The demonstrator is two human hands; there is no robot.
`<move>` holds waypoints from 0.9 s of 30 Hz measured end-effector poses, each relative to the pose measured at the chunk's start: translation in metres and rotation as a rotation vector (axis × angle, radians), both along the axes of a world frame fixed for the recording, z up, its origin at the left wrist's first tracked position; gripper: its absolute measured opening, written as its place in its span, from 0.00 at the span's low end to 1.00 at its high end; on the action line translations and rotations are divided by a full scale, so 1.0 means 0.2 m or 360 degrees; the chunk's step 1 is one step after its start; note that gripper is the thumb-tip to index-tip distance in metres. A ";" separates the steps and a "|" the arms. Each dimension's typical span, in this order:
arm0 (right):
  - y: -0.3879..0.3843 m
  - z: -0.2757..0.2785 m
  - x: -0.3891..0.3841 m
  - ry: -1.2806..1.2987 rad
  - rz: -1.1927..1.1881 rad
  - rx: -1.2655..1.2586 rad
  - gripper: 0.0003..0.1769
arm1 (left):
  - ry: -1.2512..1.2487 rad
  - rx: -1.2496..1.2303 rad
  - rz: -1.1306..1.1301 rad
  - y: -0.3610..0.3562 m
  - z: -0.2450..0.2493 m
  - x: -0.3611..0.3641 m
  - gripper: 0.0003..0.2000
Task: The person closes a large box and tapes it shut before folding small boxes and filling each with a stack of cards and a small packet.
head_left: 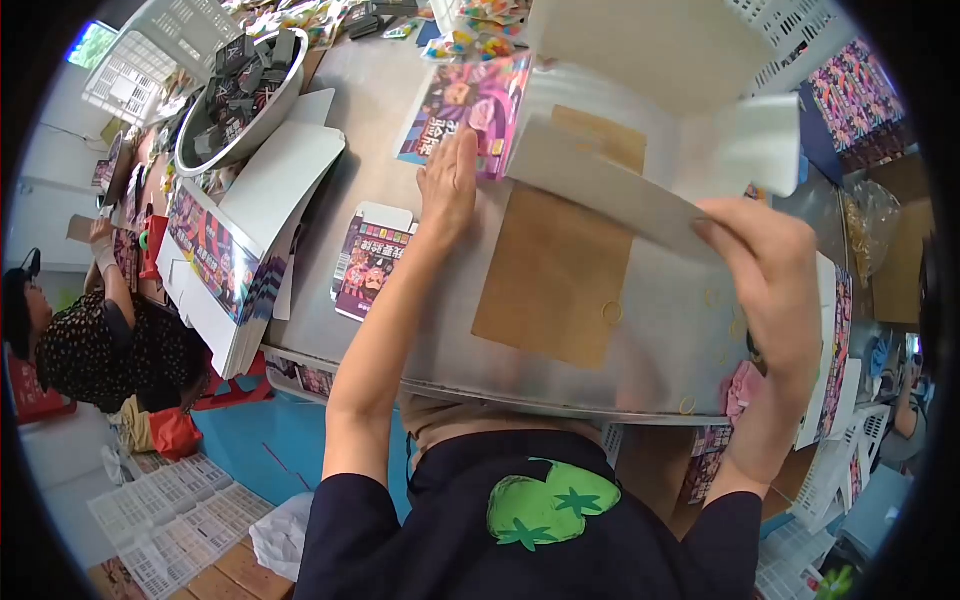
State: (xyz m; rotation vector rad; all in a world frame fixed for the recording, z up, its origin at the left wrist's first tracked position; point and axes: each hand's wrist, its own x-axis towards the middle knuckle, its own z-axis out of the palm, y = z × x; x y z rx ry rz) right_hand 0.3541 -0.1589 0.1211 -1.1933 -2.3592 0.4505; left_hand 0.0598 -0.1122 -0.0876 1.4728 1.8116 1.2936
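My left hand (449, 188) lies with its fingers stretched on the lower edge of a colourful printed box panel (470, 115). My right hand (765, 262) pinches the near edge of a pale cardboard flap (610, 190), which belongs to an unfolded box with a large upright panel (650, 50); it is partly blurred. Beneath the flap, a brown cardboard sheet (550, 275) rests on the metal table (440, 345). A small printed box (370, 262) with an open top flap lies left of my left forearm.
On the left are a stack of printed cardboard sheets (225, 260) and a white basin (292, 95) of dark packets. A rubber band (612, 312) lies near the brown sheet. A co-worker (110, 330) is at far left. Printed sheets (835, 330) stand at right.
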 end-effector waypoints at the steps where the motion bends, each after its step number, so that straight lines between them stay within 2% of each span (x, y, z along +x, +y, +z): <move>1: 0.04 -0.02 0.00 -0.0006 -0.0010 0.0000 0.09 | -0.0114 -0.0028 -0.0026 -0.04 0.01 0.00 0.31; 3: 0.19 -0.09 -0.02 -0.0167 -0.0142 -0.0568 0.10 | -0.0351 -0.0091 -0.0086 -0.09 0.04 0.02 0.32; 4: 0.25 -0.13 0.00 -0.0176 -0.0156 -0.0574 0.10 | -0.0363 -0.0098 -0.0099 -0.09 0.10 0.04 0.32; 6: 0.33 -0.20 0.05 0.0178 0.0023 -0.0909 0.11 | -0.0554 0.0414 -0.0105 -0.09 0.32 0.10 0.31; 7: 0.34 -0.20 0.04 0.0171 0.0021 -0.0919 0.11 | -0.0491 0.0452 -0.0223 -0.09 0.44 0.13 0.30; 9: 0.36 -0.18 0.00 -0.0142 -0.0009 -0.0857 0.13 | -0.0434 0.0489 -0.0327 -0.05 0.66 0.20 0.30; 11: 0.34 -0.17 -0.04 -0.0301 -0.0021 -0.0812 0.14 | 0.0175 0.0271 -0.0402 0.01 0.80 0.26 0.25; 12: 0.32 -0.20 -0.06 -0.0300 -0.0026 -0.0435 0.17 | 0.0172 0.0276 -0.0399 0.04 0.80 0.25 0.25; 14: 0.27 -0.26 -0.09 -0.0283 -0.0037 0.0331 0.24 | 0.0220 -0.0005 -0.0403 0.14 0.78 0.23 0.20; 16: 0.23 -0.34 -0.10 -0.0321 0.0151 0.0745 0.34 | 0.0260 -0.0134 -0.0420 0.18 0.75 0.22 0.18; 19: 0.10 -0.40 -0.13 -0.0279 0.0235 0.0520 0.34 | 0.0180 0.0033 -0.0127 0.14 0.65 0.17 0.15; 20: 0.07 -0.40 -0.13 -0.0278 0.0235 0.0512 0.34 | 0.0180 0.0025 -0.0128 0.14 0.63 0.15 0.15; 23: 0.04 -0.37 -0.12 -0.0437 0.0252 0.0712 0.35 | 0.0214 0.0250 0.0012 0.17 0.59 0.09 0.15; 24: 0.02 -0.37 -0.11 -0.0434 0.0247 0.0705 0.35 | 0.0217 0.0244 0.0006 0.15 0.62 0.08 0.15; 27: 0.01 -0.35 -0.08 -0.0363 0.0267 0.0327 0.33 | 0.0099 0.0008 -0.0093 0.06 0.73 0.07 0.15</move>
